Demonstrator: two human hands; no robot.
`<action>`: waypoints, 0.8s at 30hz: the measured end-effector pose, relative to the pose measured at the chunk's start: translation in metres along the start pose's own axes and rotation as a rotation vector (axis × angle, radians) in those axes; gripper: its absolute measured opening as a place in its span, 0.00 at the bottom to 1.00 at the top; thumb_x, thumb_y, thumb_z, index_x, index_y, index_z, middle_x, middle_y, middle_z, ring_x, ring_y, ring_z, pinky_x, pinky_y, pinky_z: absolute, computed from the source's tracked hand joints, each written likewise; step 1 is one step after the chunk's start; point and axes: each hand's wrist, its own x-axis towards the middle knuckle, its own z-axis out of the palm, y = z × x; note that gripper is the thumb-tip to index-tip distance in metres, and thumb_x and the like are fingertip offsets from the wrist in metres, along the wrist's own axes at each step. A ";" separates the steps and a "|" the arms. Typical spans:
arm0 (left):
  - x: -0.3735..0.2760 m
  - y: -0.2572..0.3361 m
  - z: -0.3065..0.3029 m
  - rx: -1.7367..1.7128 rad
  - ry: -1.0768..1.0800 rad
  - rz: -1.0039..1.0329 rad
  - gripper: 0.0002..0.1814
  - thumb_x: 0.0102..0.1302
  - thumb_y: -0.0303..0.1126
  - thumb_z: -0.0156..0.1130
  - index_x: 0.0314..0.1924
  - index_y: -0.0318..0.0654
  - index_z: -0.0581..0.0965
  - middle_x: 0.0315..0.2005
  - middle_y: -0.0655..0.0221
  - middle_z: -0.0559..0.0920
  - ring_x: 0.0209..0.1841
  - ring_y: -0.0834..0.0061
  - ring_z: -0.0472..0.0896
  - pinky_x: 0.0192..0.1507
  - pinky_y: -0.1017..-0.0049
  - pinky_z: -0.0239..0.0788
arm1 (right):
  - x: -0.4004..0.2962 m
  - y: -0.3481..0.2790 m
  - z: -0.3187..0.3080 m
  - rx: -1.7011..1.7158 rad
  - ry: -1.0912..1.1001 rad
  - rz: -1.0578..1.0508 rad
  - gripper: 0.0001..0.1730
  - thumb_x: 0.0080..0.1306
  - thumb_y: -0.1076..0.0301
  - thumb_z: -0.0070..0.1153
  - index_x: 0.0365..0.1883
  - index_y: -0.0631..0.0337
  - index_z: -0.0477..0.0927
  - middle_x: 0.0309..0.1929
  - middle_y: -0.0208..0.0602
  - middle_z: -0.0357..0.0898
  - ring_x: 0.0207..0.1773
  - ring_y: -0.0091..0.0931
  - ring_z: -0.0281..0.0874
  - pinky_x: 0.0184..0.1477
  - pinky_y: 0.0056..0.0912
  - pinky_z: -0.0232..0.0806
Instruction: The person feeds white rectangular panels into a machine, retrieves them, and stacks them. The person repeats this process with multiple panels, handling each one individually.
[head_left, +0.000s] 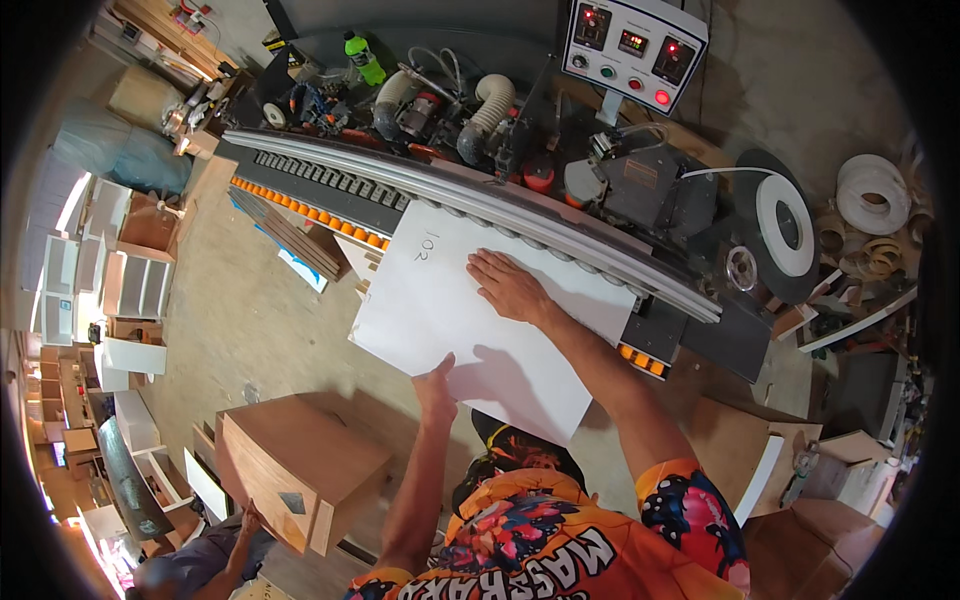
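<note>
A white rectangular panel (450, 307) with handwritten marks lies on the bed of an edge banding machine (465, 180), its far edge under the row of pressure rollers. My right hand (510, 289) rests flat on the panel's top, fingers pointing left. At the near edge, my left hand (436, 390) grips the panel, thumb on top and the fingers hidden beneath. Behind and to the right stands a reel of white edge banding tape (784, 225), its strip running into the machine. The control box (634, 52) shows lit red indicators and displays.
A co-worker (217, 555) at lower left has a hand on a wooden cabinet box (300, 465). Orange support rollers (330, 219) line the machine's near side. Stacked strips (289, 232) lie beyond the panel's left side. Plywood pieces (742, 442) stand at the right.
</note>
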 end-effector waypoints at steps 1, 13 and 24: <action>0.000 0.004 0.001 0.006 -0.006 -0.016 0.22 0.66 0.31 0.71 0.50 0.17 0.76 0.42 0.52 0.81 0.38 0.58 0.85 0.34 0.55 0.83 | 0.002 0.000 0.002 -0.015 -0.002 0.002 0.30 0.78 0.59 0.48 0.75 0.62 0.67 0.80 0.39 0.61 0.84 0.34 0.50 0.84 0.41 0.44; 0.011 0.048 0.006 -0.024 0.060 -0.181 0.20 0.61 0.20 0.71 0.54 0.24 0.80 0.48 0.62 0.82 0.47 0.68 0.80 0.49 0.66 0.74 | 0.035 -0.003 0.018 -0.012 0.002 0.018 0.30 0.78 0.60 0.48 0.74 0.63 0.67 0.80 0.38 0.62 0.84 0.34 0.51 0.84 0.41 0.44; 0.046 0.047 -0.019 0.042 0.094 -0.080 0.44 0.55 0.23 0.78 0.66 0.19 0.61 0.61 0.50 0.73 0.59 0.60 0.75 0.64 0.62 0.67 | 0.073 -0.021 0.012 0.056 0.036 0.017 0.29 0.74 0.63 0.54 0.71 0.64 0.71 0.76 0.40 0.66 0.82 0.35 0.55 0.82 0.44 0.50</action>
